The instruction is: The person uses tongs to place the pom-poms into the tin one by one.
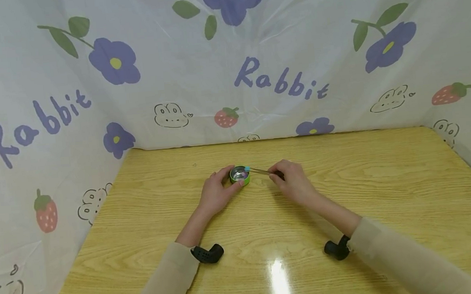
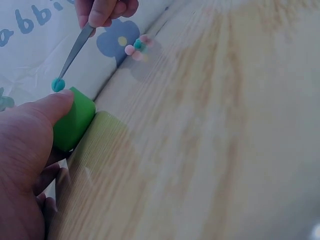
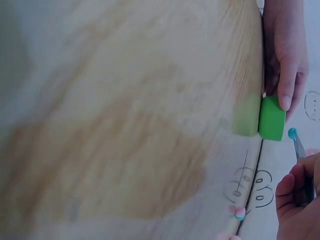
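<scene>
My left hand (image 1: 216, 192) holds a small round bowl (image 1: 246, 181), green outside and shiny metal inside, with fingers and thumb on either side of it. The bowl stands upright on the table. My right hand (image 1: 294, 181) grips a pair of metal tweezers (image 1: 260, 171) that point left. At the tweezers' tips sits a small teal ball (image 2: 58, 85), above the bowl's rim. In the right wrist view the same teal ball (image 3: 292, 133) shows just beyond the green bowl (image 3: 271, 119).
Several small pink and teal balls (image 2: 137, 45) lie on the wooden table (image 1: 266, 218) beyond the bowl in the left wrist view; the head view does not show them. A white printed cloth (image 1: 196, 76) hangs behind the table's far edge.
</scene>
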`<control>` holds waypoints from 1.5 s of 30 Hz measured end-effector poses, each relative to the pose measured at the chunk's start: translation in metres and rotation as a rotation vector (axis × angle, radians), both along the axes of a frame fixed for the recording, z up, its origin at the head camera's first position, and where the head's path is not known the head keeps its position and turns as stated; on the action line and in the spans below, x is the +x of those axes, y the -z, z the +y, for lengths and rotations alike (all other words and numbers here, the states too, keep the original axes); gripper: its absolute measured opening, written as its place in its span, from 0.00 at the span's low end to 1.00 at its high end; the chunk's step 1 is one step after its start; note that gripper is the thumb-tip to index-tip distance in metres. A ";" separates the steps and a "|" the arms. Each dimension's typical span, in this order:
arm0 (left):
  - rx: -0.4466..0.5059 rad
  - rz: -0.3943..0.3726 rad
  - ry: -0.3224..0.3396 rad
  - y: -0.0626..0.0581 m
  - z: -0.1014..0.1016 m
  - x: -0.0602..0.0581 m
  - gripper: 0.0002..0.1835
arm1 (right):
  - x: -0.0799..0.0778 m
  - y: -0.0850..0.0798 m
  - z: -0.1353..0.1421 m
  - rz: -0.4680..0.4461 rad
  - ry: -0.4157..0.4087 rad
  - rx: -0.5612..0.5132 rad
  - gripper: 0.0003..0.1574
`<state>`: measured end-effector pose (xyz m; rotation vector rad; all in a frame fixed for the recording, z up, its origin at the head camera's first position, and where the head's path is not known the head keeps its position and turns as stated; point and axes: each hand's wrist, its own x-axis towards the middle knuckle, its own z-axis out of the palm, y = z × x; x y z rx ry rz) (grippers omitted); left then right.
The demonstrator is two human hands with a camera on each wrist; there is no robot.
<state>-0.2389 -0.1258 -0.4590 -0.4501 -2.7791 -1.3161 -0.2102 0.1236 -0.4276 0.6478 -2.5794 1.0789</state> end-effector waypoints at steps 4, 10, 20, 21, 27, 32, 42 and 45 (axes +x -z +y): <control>-0.001 -0.008 -0.010 0.000 0.001 0.000 0.33 | 0.001 0.002 -0.006 0.000 -0.009 0.007 0.05; -0.001 -0.011 -0.011 0.001 0.001 -0.001 0.33 | 0.003 0.000 -0.013 -0.031 -0.023 -0.002 0.06; 0.004 -0.020 -0.014 -0.001 0.001 -0.001 0.33 | 0.005 0.000 -0.017 -0.026 -0.007 -0.005 0.07; 0.002 -0.021 -0.015 -0.001 0.001 0.000 0.33 | 0.005 0.000 -0.017 -0.029 -0.005 -0.007 0.07; -0.008 -0.018 -0.012 -0.001 0.000 0.000 0.34 | 0.005 0.002 -0.018 -0.043 -0.004 -0.023 0.08; -0.004 -0.010 -0.005 0.001 0.000 -0.001 0.33 | 0.007 0.002 -0.016 -0.058 0.009 -0.039 0.09; -0.003 -0.005 -0.006 -0.001 0.001 -0.001 0.33 | 0.005 0.007 -0.004 -0.025 0.014 -0.043 0.10; -0.002 -0.001 -0.005 -0.001 0.001 0.000 0.33 | 0.005 0.007 0.000 -0.026 0.013 -0.049 0.10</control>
